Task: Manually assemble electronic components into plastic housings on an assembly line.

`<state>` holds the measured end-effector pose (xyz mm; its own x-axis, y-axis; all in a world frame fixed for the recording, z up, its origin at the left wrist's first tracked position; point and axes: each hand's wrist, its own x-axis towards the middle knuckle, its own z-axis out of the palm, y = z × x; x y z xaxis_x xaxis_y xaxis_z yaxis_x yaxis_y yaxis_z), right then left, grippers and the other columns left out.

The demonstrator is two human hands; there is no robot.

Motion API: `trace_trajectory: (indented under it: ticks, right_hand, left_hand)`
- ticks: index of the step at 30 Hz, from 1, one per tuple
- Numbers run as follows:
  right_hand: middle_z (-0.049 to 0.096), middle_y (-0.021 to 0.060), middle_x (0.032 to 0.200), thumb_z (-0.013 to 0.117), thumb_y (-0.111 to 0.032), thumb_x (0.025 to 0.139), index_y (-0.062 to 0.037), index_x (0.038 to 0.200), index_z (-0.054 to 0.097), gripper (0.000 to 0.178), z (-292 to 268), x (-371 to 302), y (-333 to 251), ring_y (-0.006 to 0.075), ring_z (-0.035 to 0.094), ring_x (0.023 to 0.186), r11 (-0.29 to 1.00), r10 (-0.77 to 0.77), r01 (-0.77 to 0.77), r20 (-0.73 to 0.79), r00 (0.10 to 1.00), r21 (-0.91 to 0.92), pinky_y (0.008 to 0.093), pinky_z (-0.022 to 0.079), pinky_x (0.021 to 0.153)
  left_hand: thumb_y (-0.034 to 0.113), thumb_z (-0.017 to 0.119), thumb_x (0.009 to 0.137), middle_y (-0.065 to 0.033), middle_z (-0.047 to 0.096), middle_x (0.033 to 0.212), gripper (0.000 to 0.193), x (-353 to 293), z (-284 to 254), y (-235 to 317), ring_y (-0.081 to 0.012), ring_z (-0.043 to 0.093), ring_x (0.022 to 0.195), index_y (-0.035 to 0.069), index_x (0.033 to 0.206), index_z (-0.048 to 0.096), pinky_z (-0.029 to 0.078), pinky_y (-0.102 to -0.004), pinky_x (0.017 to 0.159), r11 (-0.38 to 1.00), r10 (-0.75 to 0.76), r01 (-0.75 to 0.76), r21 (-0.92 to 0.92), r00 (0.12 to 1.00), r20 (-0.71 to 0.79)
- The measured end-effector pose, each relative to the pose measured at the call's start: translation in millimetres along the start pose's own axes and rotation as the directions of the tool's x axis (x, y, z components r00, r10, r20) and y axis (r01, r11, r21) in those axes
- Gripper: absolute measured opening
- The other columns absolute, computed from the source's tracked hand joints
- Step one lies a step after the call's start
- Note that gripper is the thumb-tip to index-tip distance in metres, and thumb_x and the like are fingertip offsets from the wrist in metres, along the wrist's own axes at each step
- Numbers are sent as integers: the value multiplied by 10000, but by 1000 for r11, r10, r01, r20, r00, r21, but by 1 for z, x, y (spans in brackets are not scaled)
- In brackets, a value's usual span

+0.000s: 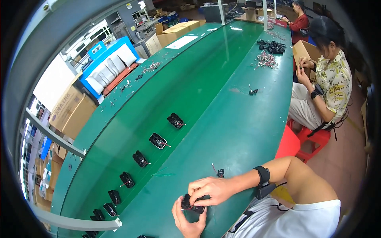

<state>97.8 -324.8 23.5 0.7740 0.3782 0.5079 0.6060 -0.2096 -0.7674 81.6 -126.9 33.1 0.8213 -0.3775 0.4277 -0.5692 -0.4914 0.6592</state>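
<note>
At the near edge of the green bench, a small black plastic housing [193, 203] with a red wire rests in my left hand [188, 220]. The fingers and thumb of that hand wrap around its sides. From above, my right hand [212, 189] reaches over the housing, fingertips pinched together and pressed into it. Whatever those fingertips hold is hidden. Just beyond my right wrist lies a small black part [220, 173] with a thin lead and white connector.
Several black housings with red wires stand in a row on the green conveyor belt [137, 119]. Loose wired parts [266, 60] and black pieces [271, 47] are piled farther along the bench. A co-worker [325, 75] sits on the right by a red stool [313, 142].
</note>
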Motion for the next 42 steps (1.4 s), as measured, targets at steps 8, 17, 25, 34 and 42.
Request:
trace_trajectory:
  ticks: [8, 17, 25, 34, 42]
  right_hand:
    - [559, 58, 943, 669, -85, 833, -50, 899, 670, 74, 10, 0, -5, 230, 601, 830, 1000, -10, 9, -32, 999, -30, 352, 508, 706]
    - [670, 80, 1012, 702, -70, 849, -39, 945, 698, 101, 5, 4, -7, 227, 659, 889, 991, -95, 102, -83, 992, 85, 343, 545, 772]
    - [690, 107, 965, 728, -14, 805, -18, 909, 694, 110, -21, 8, -9, 228, 688, 825, 996, 23, -14, -109, 994, 83, 319, 562, 712]
    - [642, 123, 1006, 728, -26, 706, -68, 857, 683, 163, 7, 12, -16, 301, 619, 915, 957, -32, 13, -60, 998, -291, 424, 488, 808]
    - [513, 198, 1138, 542, 38, 848, 16, 879, 524, 42, 4, -13, -10, 325, 524, 1069, 930, 114, -107, 1, 993, -351, 419, 400, 952]
  left_hand:
    - [124, 831, 708, -217, 546, 1266, 718, 3, -4, -7, -402, 546, 1145, 1, 1326, 486, 450, -446, 985, 1000, -10, 10, 18, 1000, -19]
    - [82, 841, 679, -220, 515, 1311, 729, -11, 4, -7, -369, 527, 1192, 2, 1297, 463, 422, -431, 1031, 854, -275, 194, -482, 956, -103]
    - [-99, 787, 677, -239, 406, 1420, 803, 9, 14, -26, -328, 416, 1346, 24, 1336, 345, 348, -432, 1122, 685, -202, 133, -716, 979, -11]
    - [83, 798, 725, -186, 497, 1372, 732, -4, 9, -37, -323, 485, 1293, 43, 1353, 423, 397, -432, 1079, 877, -101, 68, -475, 994, -45]
    - [79, 772, 712, -242, 465, 1337, 768, -9, 30, -39, -424, 523, 1192, -19, 1355, 364, 464, -445, 987, 915, 8, -64, -398, 990, -141]
